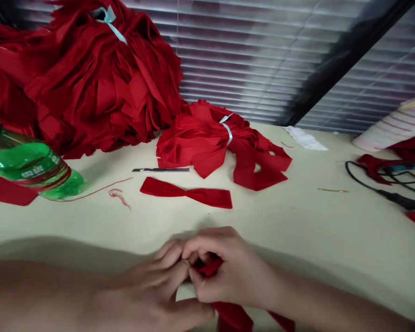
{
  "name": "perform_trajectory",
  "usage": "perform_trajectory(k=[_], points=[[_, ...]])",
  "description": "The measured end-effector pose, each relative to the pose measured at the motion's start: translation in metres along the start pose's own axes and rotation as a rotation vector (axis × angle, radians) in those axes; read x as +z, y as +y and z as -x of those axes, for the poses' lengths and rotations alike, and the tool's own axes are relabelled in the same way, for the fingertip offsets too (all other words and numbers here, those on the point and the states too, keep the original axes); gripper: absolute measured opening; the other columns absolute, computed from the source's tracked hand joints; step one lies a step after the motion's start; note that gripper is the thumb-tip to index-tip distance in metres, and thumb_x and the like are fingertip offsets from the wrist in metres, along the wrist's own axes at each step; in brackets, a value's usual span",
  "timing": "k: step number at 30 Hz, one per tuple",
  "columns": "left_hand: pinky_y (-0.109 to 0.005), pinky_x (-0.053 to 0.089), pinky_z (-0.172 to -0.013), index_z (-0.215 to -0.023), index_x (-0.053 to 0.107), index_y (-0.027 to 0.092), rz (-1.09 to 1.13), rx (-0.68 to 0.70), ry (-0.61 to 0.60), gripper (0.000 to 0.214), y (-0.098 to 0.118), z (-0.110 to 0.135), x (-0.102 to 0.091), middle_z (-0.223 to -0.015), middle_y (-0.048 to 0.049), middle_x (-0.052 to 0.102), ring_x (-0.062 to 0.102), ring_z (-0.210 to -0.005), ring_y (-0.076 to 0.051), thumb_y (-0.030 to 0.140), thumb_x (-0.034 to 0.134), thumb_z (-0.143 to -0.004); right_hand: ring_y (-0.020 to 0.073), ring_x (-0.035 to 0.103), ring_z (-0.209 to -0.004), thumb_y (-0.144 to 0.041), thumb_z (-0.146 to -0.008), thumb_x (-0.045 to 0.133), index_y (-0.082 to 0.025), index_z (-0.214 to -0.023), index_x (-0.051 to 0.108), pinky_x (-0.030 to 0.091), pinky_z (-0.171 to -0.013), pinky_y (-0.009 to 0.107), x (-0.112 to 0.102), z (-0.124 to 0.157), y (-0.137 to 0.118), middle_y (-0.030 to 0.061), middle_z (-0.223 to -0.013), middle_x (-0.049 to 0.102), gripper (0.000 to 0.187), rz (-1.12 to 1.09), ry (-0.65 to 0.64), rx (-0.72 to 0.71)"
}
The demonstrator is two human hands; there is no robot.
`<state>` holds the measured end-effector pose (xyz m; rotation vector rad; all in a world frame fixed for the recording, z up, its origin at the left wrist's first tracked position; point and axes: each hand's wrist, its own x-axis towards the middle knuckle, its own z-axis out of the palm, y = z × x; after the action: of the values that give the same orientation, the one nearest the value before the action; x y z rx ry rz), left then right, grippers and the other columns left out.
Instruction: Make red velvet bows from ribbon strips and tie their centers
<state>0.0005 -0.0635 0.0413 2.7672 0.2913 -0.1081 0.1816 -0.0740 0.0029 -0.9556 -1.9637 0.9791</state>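
Note:
Near the bottom centre, both my hands meet over a red fabric strip (233,316). My left hand (155,286) is palm down, its fingers bent toward the strip and its thumb against it. My right hand (228,267) is closed, thumb and index finger pinched beside the left fingertips. Part of the strip shows inside the curl of the right hand, and its ends hang out below. Whatever is right at the fingertips is too small to make out. Just beyond lies a red fabric bow (185,192), narrowed at its middle, touched by neither hand.
A large heap of red fabric strips (100,87) and a smaller tied bundle (207,133) stand at the back. Nearby are a craft knife (161,170), a green bottle (38,166) wound with red thread, a black cable (394,193) and a white thread cone (394,124). Blinds (235,60) close the back.

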Motion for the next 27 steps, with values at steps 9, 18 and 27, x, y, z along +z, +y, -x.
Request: perform_trajectory(k=[9,18,27], points=[[-0.037,0.04,-0.098,-0.124,0.05,0.023,-0.032,0.01,0.111,0.05,0.0003,0.0032,0.0029,-0.12,-0.0106,0.056,0.046,-0.117,-0.029,0.029,0.054,-0.075,0.0041,0.036,-0.045,-0.007,-0.055,0.059,-0.017,-0.07,0.06,0.034,-0.043,0.013,0.0022,-0.0004,-0.0001,-0.0073,-0.052,0.05,0.018,-0.019,0.04,-0.037],[-0.04,0.04,-0.096,-0.122,0.05,0.025,-0.075,0.001,0.085,0.052,-0.0004,0.0081,0.0041,-0.118,-0.0121,0.056,0.049,-0.112,-0.031,0.034,0.059,-0.071,0.0046,0.035,-0.045,-0.006,-0.058,0.051,-0.017,-0.073,0.062,0.034,-0.043,0.015,-0.0054,-0.0022,0.0023,-0.0076,-0.052,0.043,0.021,-0.011,-0.029,-0.049],[-0.044,0.04,-0.096,-0.125,0.047,0.024,-0.101,0.014,0.054,0.051,0.0025,0.0066,0.0059,-0.111,-0.0105,0.06,0.053,-0.104,-0.03,0.038,0.054,-0.077,0.0033,0.034,-0.045,-0.004,-0.055,0.056,-0.016,-0.067,0.062,0.032,-0.043,0.013,-0.0022,-0.0022,0.0009,-0.0083,-0.051,0.043,0.018,-0.055,-0.079,0.082]])
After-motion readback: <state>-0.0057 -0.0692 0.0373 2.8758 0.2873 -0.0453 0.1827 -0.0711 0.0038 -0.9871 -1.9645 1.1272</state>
